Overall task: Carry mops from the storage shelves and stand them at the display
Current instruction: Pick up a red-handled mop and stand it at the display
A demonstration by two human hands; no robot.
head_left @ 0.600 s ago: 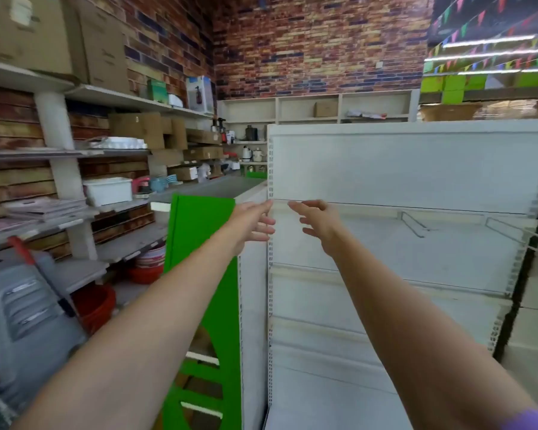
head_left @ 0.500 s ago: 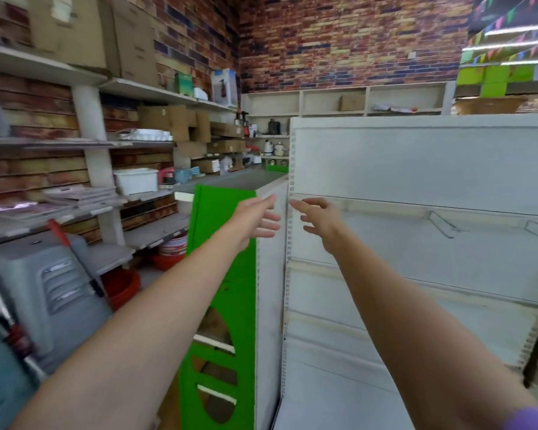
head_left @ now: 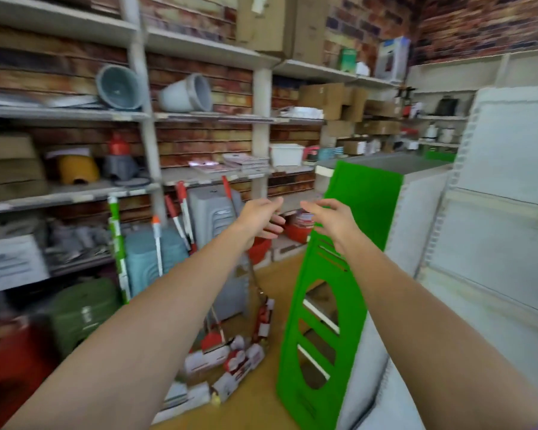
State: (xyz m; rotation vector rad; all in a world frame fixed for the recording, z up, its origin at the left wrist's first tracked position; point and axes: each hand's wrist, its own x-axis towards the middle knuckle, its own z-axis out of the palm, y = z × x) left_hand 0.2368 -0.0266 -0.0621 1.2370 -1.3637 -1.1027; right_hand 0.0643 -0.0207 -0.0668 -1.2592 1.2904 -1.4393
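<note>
Blurred mops (head_left: pixel 180 218) behind empty left hand (head_left: pixel 260 217)

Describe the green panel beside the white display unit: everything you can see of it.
The green panel is a flat, bright green board, seemingly painted metal or plastic, standing upright on the floor and forming the end of the white display unit, flush against it. Its upper part is solid; lower down it has narrow slots, then a tall oval cutout crossed by pale bars. The right hand is seen in front of its upper part; contact cannot be told. The left hand is clear of it.
</note>
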